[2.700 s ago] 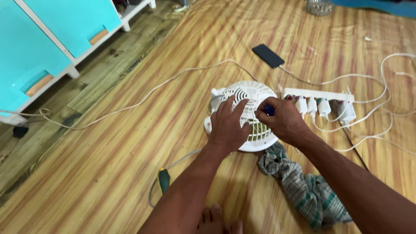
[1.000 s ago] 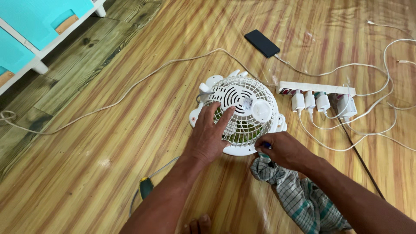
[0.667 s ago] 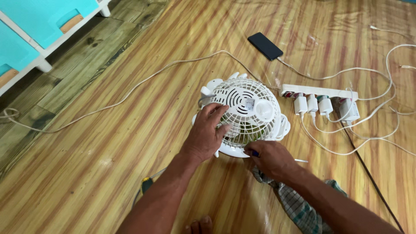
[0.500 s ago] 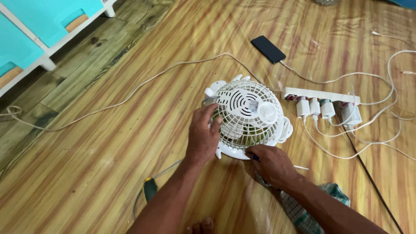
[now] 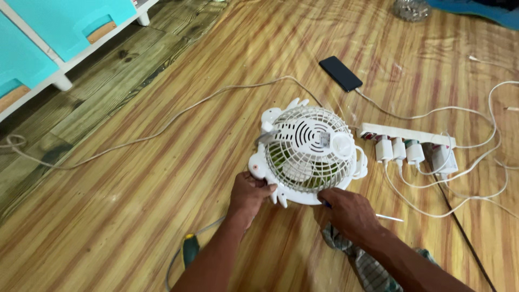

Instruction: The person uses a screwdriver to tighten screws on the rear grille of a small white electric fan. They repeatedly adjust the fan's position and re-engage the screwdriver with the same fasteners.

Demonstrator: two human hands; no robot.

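The small white round plastic fan (image 5: 309, 156) lies face down on the striped wooden floor (image 5: 135, 205), next to the white power strip (image 5: 408, 141). The left hand (image 5: 250, 192) has slid from the grille down to the lower-left rim, its grip now closed on the edge. The right hand (image 5: 348, 212) has come to the lower-right rim, fingers together around a thin blue-handled tool (image 5: 326, 204). So the work has moved to the fan's edge.
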